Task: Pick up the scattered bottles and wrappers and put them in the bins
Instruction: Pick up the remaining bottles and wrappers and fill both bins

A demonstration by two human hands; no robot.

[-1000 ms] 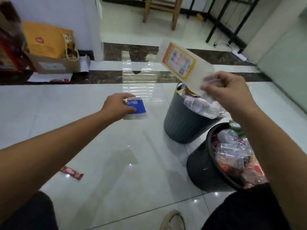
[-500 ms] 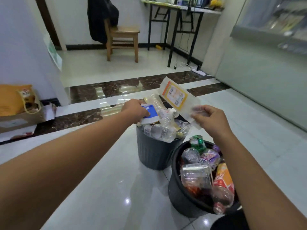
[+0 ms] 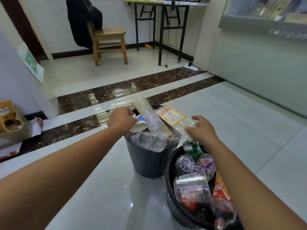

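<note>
Both arms have come lower over the far bin [image 3: 149, 161], and the clear wrapper with the orange-yellow label [image 3: 172, 116] now lies flat on its heap of bottles instead of standing up in the right grip [image 3: 201, 128]. That grip is released, fingers spread, the thumb just beside the wrapper's near end. The left grip [image 3: 122, 119] grasps a blue-and-white wrapper [image 3: 139, 125] at the heap's left edge, against a clear bottle [image 3: 149, 118]. The near bin [image 3: 168, 176] stands just beside, piled with cans and packets.
</note>
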